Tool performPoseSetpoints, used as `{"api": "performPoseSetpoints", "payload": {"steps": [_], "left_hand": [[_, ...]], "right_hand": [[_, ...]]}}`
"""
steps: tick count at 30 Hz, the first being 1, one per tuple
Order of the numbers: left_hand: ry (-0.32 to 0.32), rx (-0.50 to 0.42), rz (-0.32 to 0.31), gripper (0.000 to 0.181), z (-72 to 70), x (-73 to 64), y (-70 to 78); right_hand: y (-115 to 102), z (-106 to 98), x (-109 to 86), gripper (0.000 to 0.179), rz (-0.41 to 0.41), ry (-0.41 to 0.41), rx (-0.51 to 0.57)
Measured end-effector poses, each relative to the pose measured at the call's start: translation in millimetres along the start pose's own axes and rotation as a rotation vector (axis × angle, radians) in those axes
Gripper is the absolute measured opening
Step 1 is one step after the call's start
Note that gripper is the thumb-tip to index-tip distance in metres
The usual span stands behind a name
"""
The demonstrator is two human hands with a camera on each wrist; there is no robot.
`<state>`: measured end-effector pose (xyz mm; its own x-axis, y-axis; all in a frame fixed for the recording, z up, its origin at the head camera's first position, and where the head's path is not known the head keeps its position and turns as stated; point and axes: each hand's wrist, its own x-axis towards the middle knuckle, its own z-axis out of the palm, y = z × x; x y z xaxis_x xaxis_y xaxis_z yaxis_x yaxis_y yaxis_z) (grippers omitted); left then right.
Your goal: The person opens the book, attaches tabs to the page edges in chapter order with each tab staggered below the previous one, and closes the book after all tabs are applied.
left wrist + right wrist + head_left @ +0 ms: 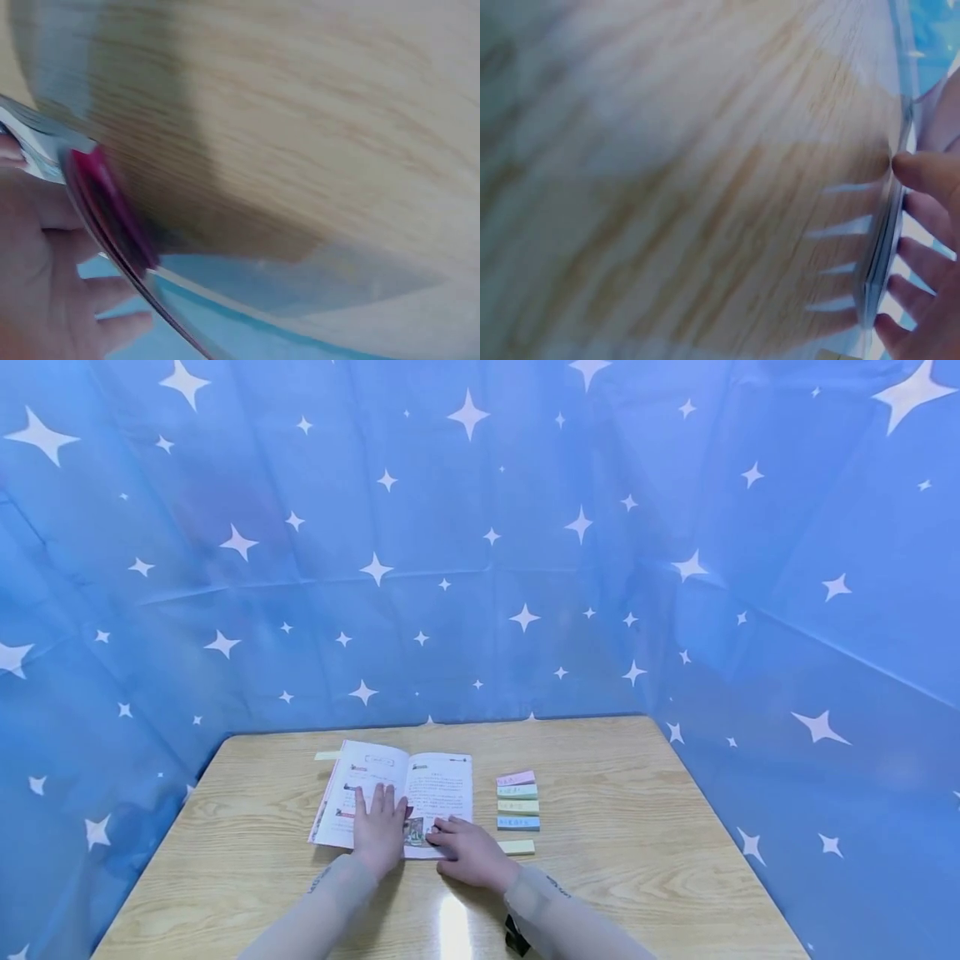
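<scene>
An open book [442, 781] with printed text and a small picture lies on the table left of centre. My left hand [380, 831] rests on it near the gutter with fingers spread, pressing the left page. On the lower right page lie the extended fingers of my right hand [472, 852]. The right wrist view shows the right thumb [911, 171] at the book's near edge, the other fingers over the page. In the left wrist view, the left hand [45, 277] reaches past the raised left side of the book [112, 217].
Pink [516, 778], green [517, 792], yellow [518, 807] and blue [518, 822] paper strips with handwriting sit right of the book. Pale yellow strips lie at its lower right [517, 847] and upper left [327, 756]. A star-patterned blue curtain [480, 610] surrounds the wooden table [637, 877].
</scene>
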<state>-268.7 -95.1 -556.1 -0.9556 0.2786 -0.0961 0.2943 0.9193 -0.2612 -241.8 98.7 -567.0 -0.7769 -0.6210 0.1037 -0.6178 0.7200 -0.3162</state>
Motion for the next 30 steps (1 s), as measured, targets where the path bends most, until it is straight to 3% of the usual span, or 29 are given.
{"api": "performPoseSetpoints", "payload": {"steps": [5,11,17,23,30], "left_hand": [[-0.052,-0.207,-0.039,0.055,2.6,4.2,-10.2],[-0.090,-0.334,-0.052,0.054,3.4,5.9,-13.5],[-0.074,-0.355,-0.054,0.055,7.8,4.5,-9.5],[-0.057,-0.346,-0.072,0.054,10.6,2.4,-5.1],[-0.040,-0.380,-0.072,0.052,11.0,-4.2,-0.4]], "right_hand": [[-2,-1,0.7,0.046,-0.029,0.007,0.011],[-3,-2,1.6,0.046,-0.009,-0.003,0.004],[-9,-1,6.6,0.046,0.047,-0.003,-0.036],[-16,2,14.0,0.055,0.119,-0.057,-0.026],[-22,2,16.4,0.058,0.131,-0.083,0.002]]}}
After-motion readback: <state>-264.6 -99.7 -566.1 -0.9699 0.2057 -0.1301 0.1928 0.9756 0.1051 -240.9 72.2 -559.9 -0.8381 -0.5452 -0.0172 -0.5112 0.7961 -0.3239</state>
